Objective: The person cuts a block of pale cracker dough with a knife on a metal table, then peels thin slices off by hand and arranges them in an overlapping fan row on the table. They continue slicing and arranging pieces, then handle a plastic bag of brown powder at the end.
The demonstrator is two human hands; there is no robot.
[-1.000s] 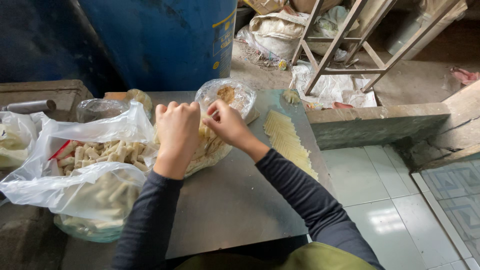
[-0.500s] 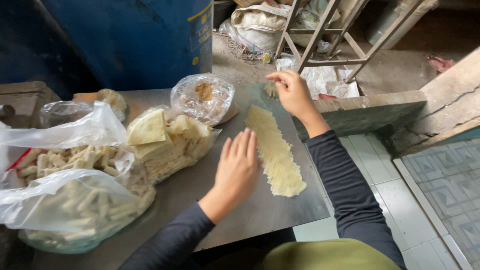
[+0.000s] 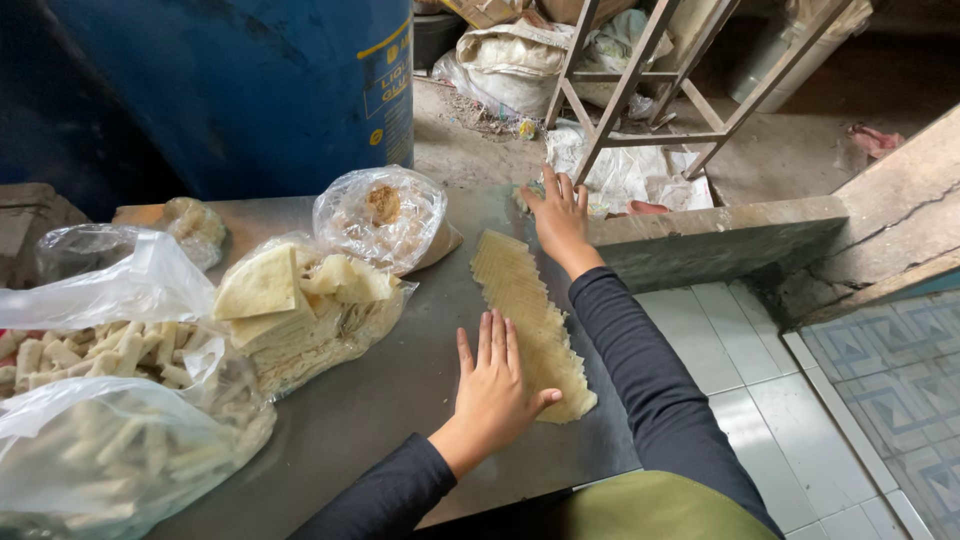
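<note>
A long row of thin, pale yellow wrappers [image 3: 530, 320], overlapped like shingles, lay on the grey metal tabletop [image 3: 400, 400], running from near the far edge toward the near right corner. The left hand [image 3: 495, 385] rested flat on the near end of the row, palm down, fingers straight and close together, the thumb spread out over the wrappers; it gripped nothing. The right hand [image 3: 558, 215] lay at the far end of the row, fingers spread open and pressed on the tabletop just beyond the last wrapper, also holding nothing. Both arms wore dark long sleeves.

Just left of the row stood an open clear plastic bag [image 3: 300, 310] holding a stack of square pale wrappers, some folded or crumpled on top. Behind it, a second clear bag [image 3: 385, 215], knotted shut, held a brownish lump. At the left edge of the table, two larger clear bags [image 3: 110, 400] contained short, pale, stick-shaped pieces. A smaller bag with a pale round lump [image 3: 195, 228] lay at the far left corner.

Behind the table stood a large blue drum [image 3: 260, 90]. To the right, a concrete ledge [image 3: 720, 235] adjoined the tabletop, with pale floor tiles [image 3: 740, 370] below it. Beyond it, a slanted wooden frame [image 3: 650, 80] stood over white sacks [image 3: 510, 60] and crumpled plastic on bare ground.
</note>
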